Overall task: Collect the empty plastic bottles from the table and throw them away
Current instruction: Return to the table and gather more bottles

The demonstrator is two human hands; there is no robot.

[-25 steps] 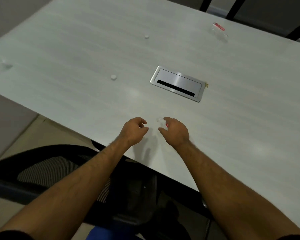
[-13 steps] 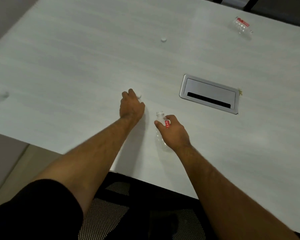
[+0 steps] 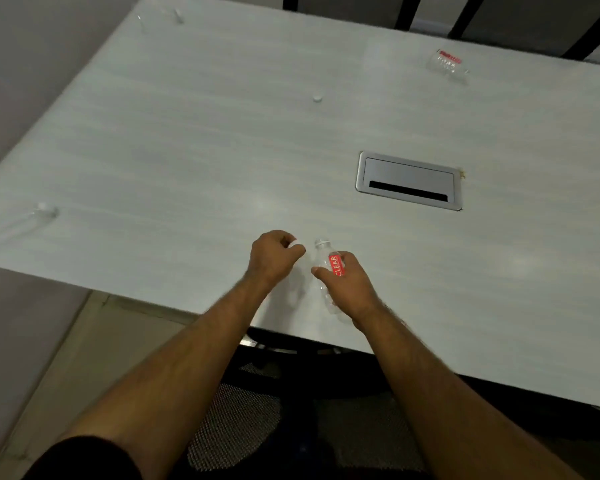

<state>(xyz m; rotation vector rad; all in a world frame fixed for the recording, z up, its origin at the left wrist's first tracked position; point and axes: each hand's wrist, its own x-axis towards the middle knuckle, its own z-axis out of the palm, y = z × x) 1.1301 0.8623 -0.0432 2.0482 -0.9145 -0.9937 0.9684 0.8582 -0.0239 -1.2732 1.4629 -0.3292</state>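
**Right hand grips a bottle, left hand pinches a cap**

The right hand (image 3: pixel 349 284) is wrapped around a clear plastic bottle (image 3: pixel 328 268) with a red "CLEAR" label, fingers curled round its middle and the neck pointing to the far side. The bottle sits just above the near edge of the bench (image 3: pixel 194 161), uncapped as far as can be seen. The left hand (image 3: pixel 274 259) is curled nearly closed just left of the bottle's neck, and something small and white shows between its thumb and fingertips — it looks like a cap, though it is mostly hidden.

Four bottles show in all: the held one, a second labelled bottle (image 3: pixel 447 64) lying at the far right, a bare clear bottle (image 3: pixel 26 223) lying on its side at the left edge, and a faint, blurred one (image 3: pixel 160 19) at the far left corner. One loose white cap (image 3: pixel 317 98) — small and round — rests on the far middle of the bench.

The bench is pale with a fine streaked grain. Set flush in it at the right is a rectangular brushed-metal cable hatch (image 3: pixel 409 180) with a dark slot. A black mesh chair (image 3: pixel 236 427) stands below the near edge.
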